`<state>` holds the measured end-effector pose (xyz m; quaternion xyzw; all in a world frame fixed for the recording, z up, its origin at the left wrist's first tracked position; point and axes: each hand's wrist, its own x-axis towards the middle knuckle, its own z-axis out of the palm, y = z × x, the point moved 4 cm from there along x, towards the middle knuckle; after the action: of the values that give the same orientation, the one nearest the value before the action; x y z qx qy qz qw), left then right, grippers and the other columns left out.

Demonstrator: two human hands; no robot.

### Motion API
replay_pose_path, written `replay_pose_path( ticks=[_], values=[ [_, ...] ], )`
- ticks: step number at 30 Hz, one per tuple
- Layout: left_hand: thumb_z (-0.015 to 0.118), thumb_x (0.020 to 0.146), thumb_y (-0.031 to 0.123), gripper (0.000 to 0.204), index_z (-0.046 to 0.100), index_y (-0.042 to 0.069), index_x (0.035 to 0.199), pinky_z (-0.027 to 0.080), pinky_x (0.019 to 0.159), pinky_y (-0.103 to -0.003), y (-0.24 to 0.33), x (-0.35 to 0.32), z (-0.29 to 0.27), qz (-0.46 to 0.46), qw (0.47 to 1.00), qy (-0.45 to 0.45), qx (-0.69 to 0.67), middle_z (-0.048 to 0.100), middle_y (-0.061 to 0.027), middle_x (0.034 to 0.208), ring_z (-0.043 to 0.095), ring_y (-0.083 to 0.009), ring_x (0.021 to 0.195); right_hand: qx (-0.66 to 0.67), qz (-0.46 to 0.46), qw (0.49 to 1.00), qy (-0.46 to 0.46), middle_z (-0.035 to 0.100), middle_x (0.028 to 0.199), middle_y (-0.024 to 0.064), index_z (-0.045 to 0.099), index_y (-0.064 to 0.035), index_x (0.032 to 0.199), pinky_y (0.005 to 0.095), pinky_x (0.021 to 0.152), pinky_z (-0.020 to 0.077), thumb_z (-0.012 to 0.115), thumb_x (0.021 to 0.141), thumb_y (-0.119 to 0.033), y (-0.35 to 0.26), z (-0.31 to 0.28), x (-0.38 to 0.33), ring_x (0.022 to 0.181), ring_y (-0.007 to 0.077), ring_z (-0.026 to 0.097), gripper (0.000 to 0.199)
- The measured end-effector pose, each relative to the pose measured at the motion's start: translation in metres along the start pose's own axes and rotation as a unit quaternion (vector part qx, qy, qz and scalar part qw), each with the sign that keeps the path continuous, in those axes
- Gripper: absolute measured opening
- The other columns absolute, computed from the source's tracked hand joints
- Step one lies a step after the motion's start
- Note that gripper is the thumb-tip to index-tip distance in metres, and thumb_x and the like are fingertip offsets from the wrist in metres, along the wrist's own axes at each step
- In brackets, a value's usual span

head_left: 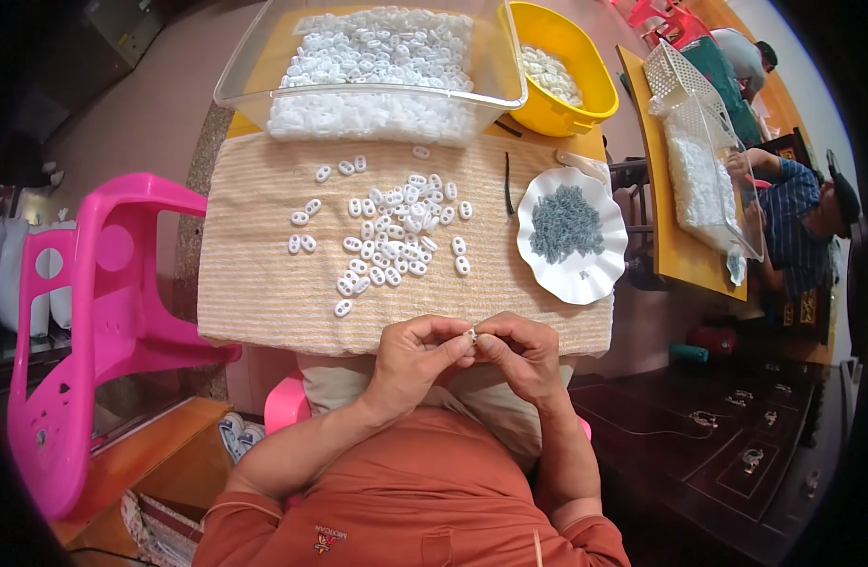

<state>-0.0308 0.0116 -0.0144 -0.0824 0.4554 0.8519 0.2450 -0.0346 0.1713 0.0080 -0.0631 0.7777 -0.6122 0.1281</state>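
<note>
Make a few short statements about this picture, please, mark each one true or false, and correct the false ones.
1. The left hand and right hand meet at a small pale piece. True.
2. The plate holds a grey pile. True.
3. The plate is left of the loose white pieces. False: it is right of them.
4. The tub is right of the bin. True.
5. The tub is green. False: it is yellow.

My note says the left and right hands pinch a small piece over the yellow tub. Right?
Not over the tub: the head view shows the left hand and right hand pinching the small piece over the near edge of the cloth.
</note>
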Motion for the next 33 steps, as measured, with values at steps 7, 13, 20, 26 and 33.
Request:
replay_pose_path(
  ticks=[7, 13, 20, 26, 33],
  values=[
    [0.063, 0.088, 0.002, 0.018, 0.062, -0.004, 0.105, 0.055, 0.072, -0.024, -0.001, 0.0, -0.002, -0.018, 0.999, 0.01, -0.024, 0.068, -0.0102, 0.092, 0.065, -0.0127, 0.079, 0.045, 0.023, 0.999, 0.006, 0.066, 0.091, 0.0102, 0.065, 0.0035, 0.099, 0.0265, 0.072, 0.0517, 0.057, 0.091, -0.006, 0.002, 0.002, 0.001, 0.081, 0.0161, 0.064, 0.015],
    [0.063, 0.089, 0.002, 0.018, 0.062, -0.003, 0.106, 0.056, 0.072, -0.024, 0.001, 0.001, -0.004, -0.03, 0.998, 0.025, -0.052, 0.067, -0.0092, 0.094, 0.065, -0.0121, 0.079, 0.115, 0.047, 0.992, 0.018, 0.065, 0.093, 0.0103, 0.063, 0.0072, 0.103, 0.0251, 0.071, 0.0552, 0.057, 0.09, 0.003, -0.001, -0.001, 0.004, 0.082, 0.0149, 0.065, 0.014],
    [0.063, 0.088, 0.003, 0.018, 0.062, -0.002, 0.106, 0.056, 0.072, -0.024, 0.0, 0.001, -0.004, -0.035, 0.997, 0.021, -0.061, 0.067, -0.0087, 0.094, 0.065, -0.0119, 0.078, 0.057, 0.047, 0.997, 0.013, 0.064, 0.093, 0.01, 0.062, 0.0069, 0.102, 0.0272, 0.074, 0.0564, 0.059, 0.089, 0.004, 0.003, -0.001, 0.005, 0.085, 0.0156, 0.065, 0.014],
    [0.063, 0.088, 0.003, 0.018, 0.062, -0.002, 0.106, 0.056, 0.072, -0.025, 0.001, 0.0, -0.004, -0.034, 0.997, 0.034, -0.061, 0.067, -0.0083, 0.092, 0.065, -0.0121, 0.078, -0.047, -0.019, 0.996, 0.073, 0.063, 0.089, 0.0069, 0.063, 0.0051, 0.099, 0.0224, 0.063, 0.0507, 0.06, 0.089, 0.003, -0.005, -0.009, 0.015, 0.074, 0.0101, 0.061, 0.012],
    [0.062, 0.089, 0.003, 0.018, 0.06, -0.002, 0.106, 0.056, 0.072, -0.025, 0.008, -0.002, -0.006, -0.022, 0.994, 0.064, -0.086, 0.066, -0.0086, 0.087, 0.066, -0.0138, 0.076, -0.217, -0.086, 0.964, 0.127, 0.06, 0.078, 0.0061, 0.065, 0.0002, 0.096, 0.0251, 0.053, 0.045, 0.064, 0.084, 0.0, -0.014, -0.004, 0.041, 0.062, 0.0112, 0.058, 0.012]
  ],
)
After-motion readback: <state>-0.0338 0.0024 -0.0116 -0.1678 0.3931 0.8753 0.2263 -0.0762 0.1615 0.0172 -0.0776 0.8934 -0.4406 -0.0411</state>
